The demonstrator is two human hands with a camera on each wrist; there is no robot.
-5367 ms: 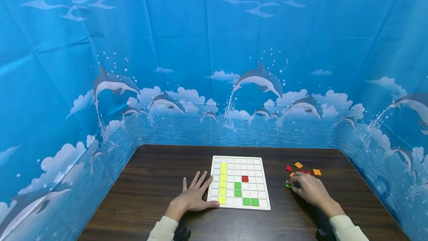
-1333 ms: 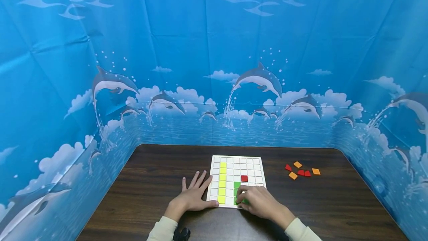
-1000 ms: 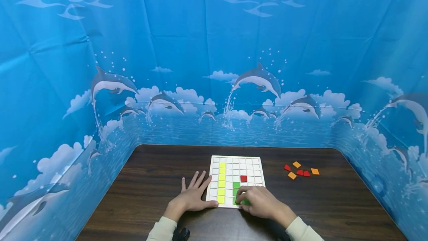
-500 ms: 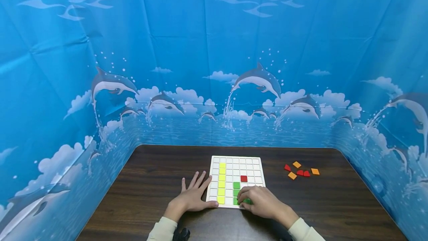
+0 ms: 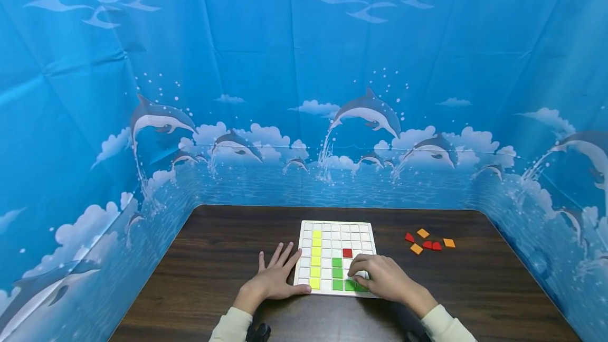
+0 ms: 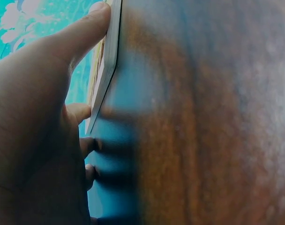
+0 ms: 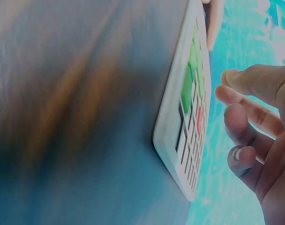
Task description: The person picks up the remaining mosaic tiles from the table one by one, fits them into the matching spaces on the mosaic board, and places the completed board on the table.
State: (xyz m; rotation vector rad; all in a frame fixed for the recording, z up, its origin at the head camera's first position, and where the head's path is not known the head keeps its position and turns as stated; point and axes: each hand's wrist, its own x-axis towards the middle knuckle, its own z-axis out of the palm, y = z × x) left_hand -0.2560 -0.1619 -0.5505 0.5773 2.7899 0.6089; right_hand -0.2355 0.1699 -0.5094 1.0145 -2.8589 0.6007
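Note:
A white grid board (image 5: 358,231) lies on the table, bearing a column of yellow square tiles (image 5: 315,260), one red tile (image 5: 348,253) and green tiles (image 5: 337,273) in an L shape. My left hand (image 5: 273,281) rests with spread fingers at the board's left side, its thumb on the lower left corner. In the left wrist view that thumb (image 6: 81,37) lies against the board's edge (image 6: 113,44). Over the lower right of the board is my right hand (image 5: 382,278), partly hiding the green bottom row. The right wrist view shows its loosely bent fingers (image 7: 236,117) apart from the board, holding nothing.
Right of the board lie loose orange tiles (image 5: 448,243) and red pieces (image 5: 431,246). The dark wooden table (image 5: 237,236) ends at a blue dolphin-print curtain (image 5: 266,94) on the back and sides.
My right hand has carried a green tile from the loose pieces to the board. That tile now sits at the L's corner, let go, and the hand has drawn back slightly right.

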